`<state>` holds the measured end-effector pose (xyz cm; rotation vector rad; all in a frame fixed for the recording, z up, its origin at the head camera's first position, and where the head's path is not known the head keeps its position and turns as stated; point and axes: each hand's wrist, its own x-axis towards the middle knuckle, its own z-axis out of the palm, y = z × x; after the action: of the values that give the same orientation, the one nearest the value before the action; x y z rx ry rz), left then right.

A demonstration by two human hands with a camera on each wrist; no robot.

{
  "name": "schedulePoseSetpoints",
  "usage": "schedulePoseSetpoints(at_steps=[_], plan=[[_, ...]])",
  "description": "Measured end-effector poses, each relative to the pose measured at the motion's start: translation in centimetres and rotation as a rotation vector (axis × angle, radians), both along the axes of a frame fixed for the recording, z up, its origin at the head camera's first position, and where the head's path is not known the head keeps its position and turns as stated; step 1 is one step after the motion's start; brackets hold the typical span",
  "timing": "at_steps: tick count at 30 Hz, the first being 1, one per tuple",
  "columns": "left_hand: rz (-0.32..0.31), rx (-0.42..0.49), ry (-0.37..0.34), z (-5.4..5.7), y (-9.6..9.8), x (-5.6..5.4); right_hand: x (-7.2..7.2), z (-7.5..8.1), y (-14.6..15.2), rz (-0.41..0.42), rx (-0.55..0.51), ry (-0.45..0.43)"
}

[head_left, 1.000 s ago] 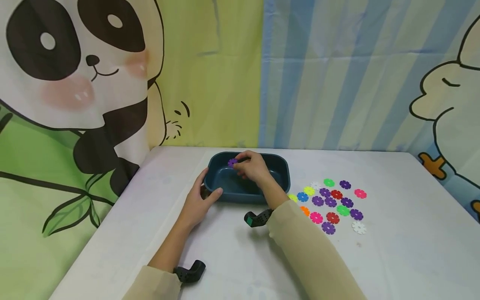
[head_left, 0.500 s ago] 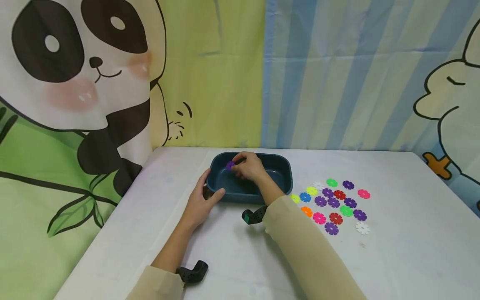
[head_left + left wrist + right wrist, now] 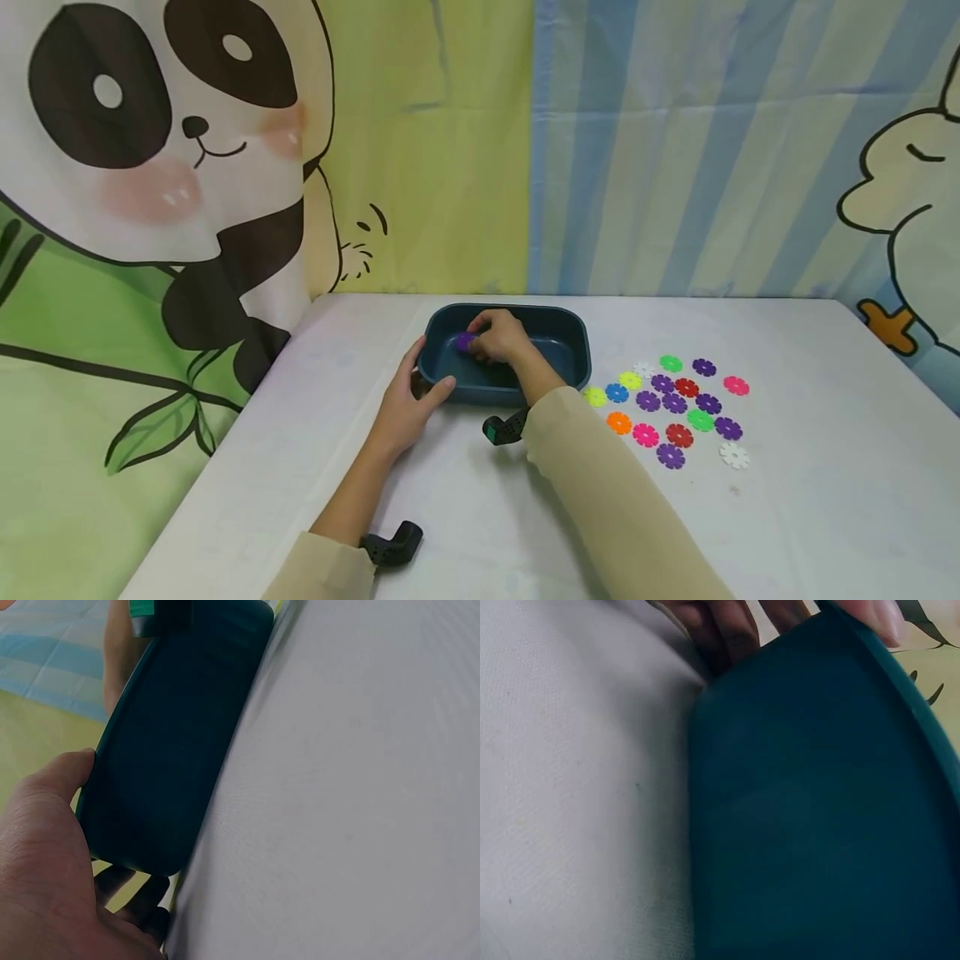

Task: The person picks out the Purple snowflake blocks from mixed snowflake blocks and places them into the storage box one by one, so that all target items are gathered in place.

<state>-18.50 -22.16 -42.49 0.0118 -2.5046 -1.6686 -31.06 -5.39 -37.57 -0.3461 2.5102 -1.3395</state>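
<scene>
A dark teal rectangular basin (image 3: 555,346) stands on the white table. My left hand (image 3: 401,408) holds its left end, thumb at the near left corner and fingers around the end. In the left wrist view the thumb presses by the basin's rim (image 3: 112,724) and the other fingers bend below that end. Inside the basin, my right hand (image 3: 498,337) pinches a purple snowflake disc (image 3: 465,342) low over the bottom. The right wrist view shows mostly the basin's outer wall (image 3: 810,802); the disc is hidden there.
Several snowflake discs lie flat on the table right of the basin, among them an orange disc (image 3: 619,423), a blue disc (image 3: 617,393) and a white disc (image 3: 734,455). A printed curtain (image 3: 675,167) hangs behind the table.
My right hand has lowered a little into the basin with the purple disc. My left hand keeps its hold on the basin. The head view has shifted slightly.
</scene>
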Motion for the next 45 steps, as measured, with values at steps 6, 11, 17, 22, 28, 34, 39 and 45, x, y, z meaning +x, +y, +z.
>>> schedulePoseSetpoints(at_steps=[6,11,17,22,28,34,39,45], plan=[[0.006,-0.004,0.005,0.0,-0.1,-0.1,-0.1,-0.1,-0.5,0.028,0.121,0.049],[0.004,-0.007,-0.004,-0.1,-0.1,-0.1,-0.3,-0.3,-0.4,0.040,0.180,0.071],[-0.004,0.010,0.001,0.0,-0.1,-0.1,-0.1,-0.3,0.3,0.092,0.133,0.074],[-0.001,0.011,0.006,0.2,-0.1,-0.2,0.1,0.0,0.6,0.130,0.095,0.058],[0.002,0.008,0.000,0.3,0.0,-0.1,0.2,0.0,0.7,0.143,0.079,0.045],[-0.001,0.008,0.002,0.3,0.1,-0.1,0.5,0.2,1.1,0.172,0.059,0.044],[-0.008,0.011,0.010,0.4,0.2,-0.1,1.1,0.3,1.4,0.170,0.022,0.077],[0.000,0.013,0.002,0.2,0.1,0.0,2.0,0.4,1.8,0.124,-0.098,0.117]])
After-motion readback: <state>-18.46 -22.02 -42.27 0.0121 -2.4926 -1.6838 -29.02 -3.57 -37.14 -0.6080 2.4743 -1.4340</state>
